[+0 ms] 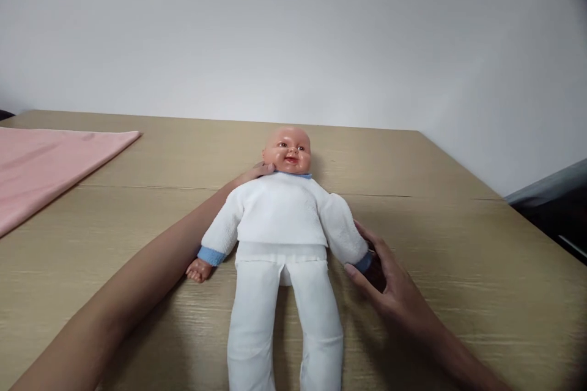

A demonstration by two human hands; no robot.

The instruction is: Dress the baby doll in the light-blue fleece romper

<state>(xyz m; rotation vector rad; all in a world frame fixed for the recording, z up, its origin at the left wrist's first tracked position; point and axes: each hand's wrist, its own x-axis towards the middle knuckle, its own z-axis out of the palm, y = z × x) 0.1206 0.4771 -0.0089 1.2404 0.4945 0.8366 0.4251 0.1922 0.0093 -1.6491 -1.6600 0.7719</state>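
A baby doll [280,214] in a white top with blue cuffs and white trousers lies on its back in the middle of the wooden table [458,238], head away from me. My left hand [255,172] reaches along the doll's side, and its fingertips rest at the doll's neck and shoulder, mostly hidden behind the white top. My right hand [383,272] curls round the blue cuff at the end of the doll's arm on the right side, thumb under the sleeve.
A folded pink cloth [41,165] lies on the table at the far left. A plain white wall rises behind the table. A dark object [554,208] stands beyond the table's right edge.
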